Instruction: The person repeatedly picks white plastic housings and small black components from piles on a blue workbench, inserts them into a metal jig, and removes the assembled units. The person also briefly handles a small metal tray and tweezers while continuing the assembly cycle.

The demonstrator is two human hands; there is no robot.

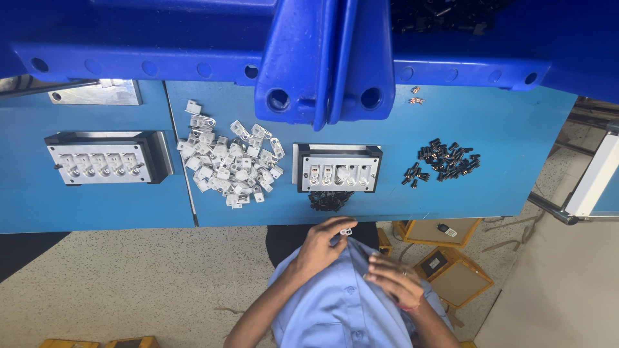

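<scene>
Blue worktop [451, 187] spans the view, blue bins along its far edge. On it: a pile of small white metal plates [229, 161], a grey jig [338, 169] with slots, a second jig [103, 161] further left, a scatter of black screws [445, 161]. I see my left hand [322, 248] below the worktop edge, fingers pinching one white plate [347, 229]. Right hand [396, 277] rests at my blue shirt, fingers curled; contents I cannot tell.
</scene>
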